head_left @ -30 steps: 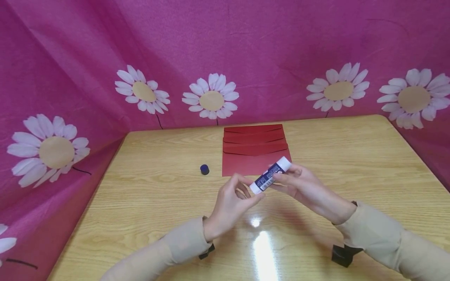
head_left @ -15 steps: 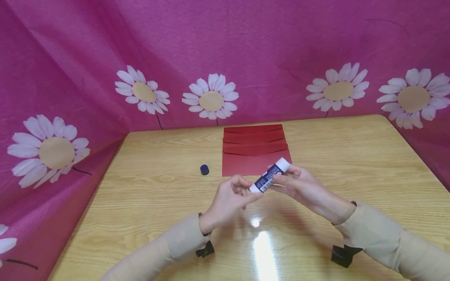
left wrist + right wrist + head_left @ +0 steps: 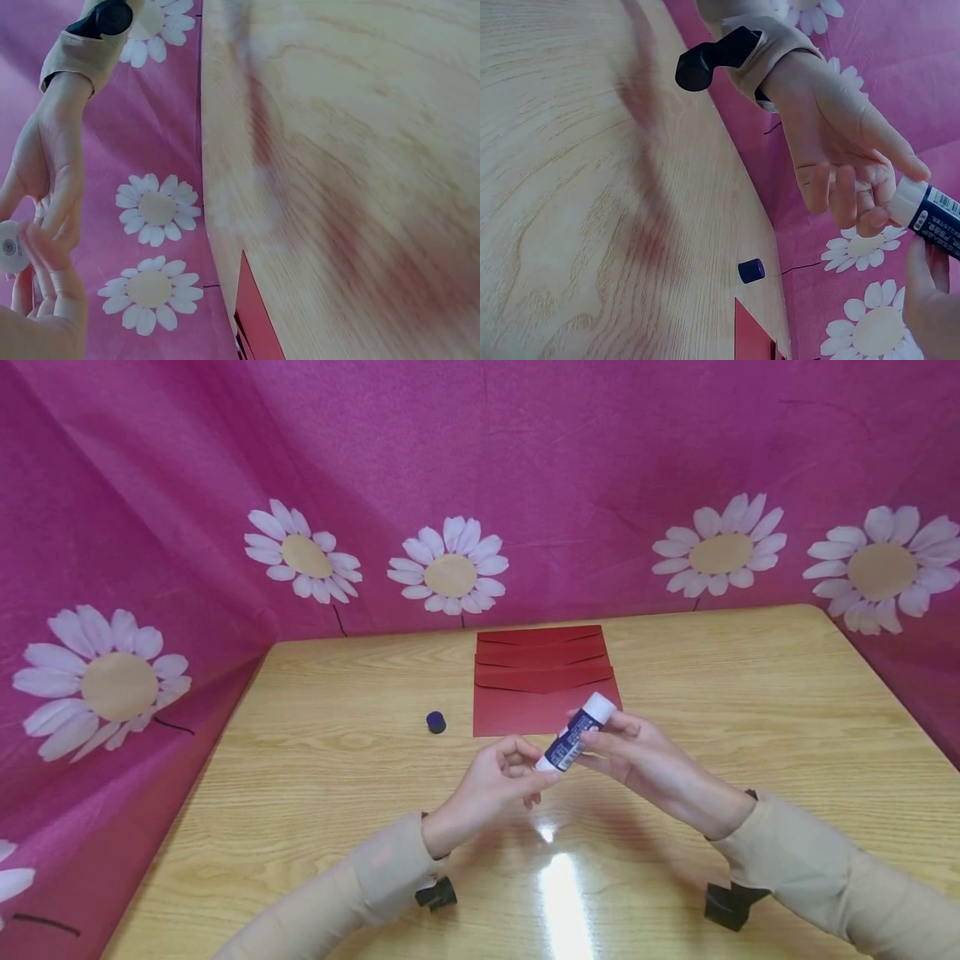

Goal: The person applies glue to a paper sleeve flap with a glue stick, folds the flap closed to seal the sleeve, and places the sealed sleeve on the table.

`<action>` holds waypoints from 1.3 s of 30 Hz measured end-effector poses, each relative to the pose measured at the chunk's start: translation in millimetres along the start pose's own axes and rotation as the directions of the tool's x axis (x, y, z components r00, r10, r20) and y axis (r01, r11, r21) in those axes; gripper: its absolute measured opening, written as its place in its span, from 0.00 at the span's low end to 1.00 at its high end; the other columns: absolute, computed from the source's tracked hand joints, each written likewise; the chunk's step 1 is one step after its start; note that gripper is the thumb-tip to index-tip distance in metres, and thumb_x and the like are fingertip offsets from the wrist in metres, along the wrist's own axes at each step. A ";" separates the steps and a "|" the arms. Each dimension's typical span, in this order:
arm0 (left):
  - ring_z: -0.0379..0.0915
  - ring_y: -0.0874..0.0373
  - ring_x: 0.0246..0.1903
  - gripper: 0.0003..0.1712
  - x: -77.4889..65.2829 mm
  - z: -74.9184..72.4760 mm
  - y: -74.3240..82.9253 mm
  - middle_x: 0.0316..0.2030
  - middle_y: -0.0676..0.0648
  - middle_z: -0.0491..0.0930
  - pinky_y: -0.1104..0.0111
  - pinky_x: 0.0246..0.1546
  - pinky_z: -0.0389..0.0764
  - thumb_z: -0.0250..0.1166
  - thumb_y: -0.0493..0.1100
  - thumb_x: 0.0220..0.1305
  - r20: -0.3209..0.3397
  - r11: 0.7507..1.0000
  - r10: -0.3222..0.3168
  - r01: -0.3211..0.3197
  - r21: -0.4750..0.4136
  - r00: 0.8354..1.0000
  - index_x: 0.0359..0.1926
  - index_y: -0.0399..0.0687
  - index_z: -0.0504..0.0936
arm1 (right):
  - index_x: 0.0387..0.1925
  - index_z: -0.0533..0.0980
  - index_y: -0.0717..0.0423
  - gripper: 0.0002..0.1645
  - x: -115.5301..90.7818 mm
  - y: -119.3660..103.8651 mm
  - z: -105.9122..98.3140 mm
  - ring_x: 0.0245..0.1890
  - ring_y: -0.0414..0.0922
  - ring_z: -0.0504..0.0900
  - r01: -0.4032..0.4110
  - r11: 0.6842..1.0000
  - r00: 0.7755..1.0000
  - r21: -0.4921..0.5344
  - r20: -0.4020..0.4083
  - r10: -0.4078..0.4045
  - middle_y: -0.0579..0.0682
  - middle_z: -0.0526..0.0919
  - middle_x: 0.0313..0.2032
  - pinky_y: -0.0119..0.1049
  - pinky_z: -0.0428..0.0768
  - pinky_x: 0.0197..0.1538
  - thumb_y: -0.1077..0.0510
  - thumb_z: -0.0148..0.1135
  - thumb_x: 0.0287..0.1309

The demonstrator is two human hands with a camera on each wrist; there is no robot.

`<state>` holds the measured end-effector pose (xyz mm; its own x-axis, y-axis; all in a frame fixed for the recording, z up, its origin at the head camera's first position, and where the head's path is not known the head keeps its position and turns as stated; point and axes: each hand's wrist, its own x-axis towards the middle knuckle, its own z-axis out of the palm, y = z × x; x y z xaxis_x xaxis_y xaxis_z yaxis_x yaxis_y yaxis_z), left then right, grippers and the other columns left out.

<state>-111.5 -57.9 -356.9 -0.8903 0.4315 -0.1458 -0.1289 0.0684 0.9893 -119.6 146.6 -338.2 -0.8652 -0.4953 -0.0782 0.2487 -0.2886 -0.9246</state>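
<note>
A glue stick (image 3: 576,737) with a dark blue label and white ends is held aslant above the table, its upper end to the right. My right hand (image 3: 656,768) grips it around the labelled body, thumb on the near side. At its lower white end, the thumb and forefinger of my left hand (image 3: 483,789) pinch the base, also visible in the right wrist view, where the glue stick (image 3: 939,214) reaches the frame edge. The round white base (image 3: 11,249) faces the camera in the left wrist view. A dark blue cap (image 3: 436,722) stands apart on the table.
Several red envelopes (image 3: 525,714) lie overlapping behind the hands, flaps toward the back. The wooden table (image 3: 322,793) meets a pink flowered cloth (image 3: 570,468) at the back and sides. Black wrist mounts (image 3: 726,906) hang below the sleeves.
My left hand turns slightly at the glue stick's base, its wrist shifting a little left and its fingers changing position. The glue stick tilts slightly more upright; my right hand stays nearly still.
</note>
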 end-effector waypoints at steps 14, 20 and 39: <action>0.77 0.59 0.29 0.18 7.2 -26.9 -8.5 0.40 0.39 0.78 0.59 0.36 0.77 0.60 0.39 0.57 0.085 0.989 0.055 -0.066 0.130 0.995 0.47 0.34 0.72 | 0.61 0.53 0.71 0.35 -0.2 -0.5 -4.7 0.48 0.39 0.72 -0.007 0.987 0.996 -0.161 -0.085 -0.007 0.45 0.72 0.49 0.33 0.71 0.52 0.56 0.53 0.59; 0.76 0.56 0.30 0.14 13.5 -54.7 -9.7 0.37 0.41 0.79 0.54 0.36 0.76 0.59 0.38 0.58 -0.013 0.953 0.102 -0.094 0.289 0.995 0.45 0.35 0.75 | 0.59 0.61 0.67 0.34 -3.4 -5.6 -8.3 0.51 0.46 0.70 -0.084 0.895 0.974 -0.438 -0.225 -0.019 0.57 0.70 0.53 0.43 0.67 0.56 0.53 0.56 0.56; 0.71 0.48 0.44 0.14 36.7 -130.6 -14.2 0.44 0.40 0.77 0.56 0.46 0.71 0.59 0.35 0.57 -0.105 0.638 0.307 -0.123 0.760 0.946 0.45 0.36 0.77 | 0.33 0.80 0.61 0.18 -0.2 8.7 -27.7 0.25 0.35 0.68 0.360 0.195 0.800 -0.912 0.195 -0.568 0.42 0.72 0.27 0.24 0.69 0.23 0.66 0.73 0.32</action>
<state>-199.4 -160.5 -375.6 -0.9275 0.3347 0.1664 0.3592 0.6748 0.6447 -129.4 166.9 -356.6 -0.7486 -0.3918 0.5348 -0.6603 0.5128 -0.5487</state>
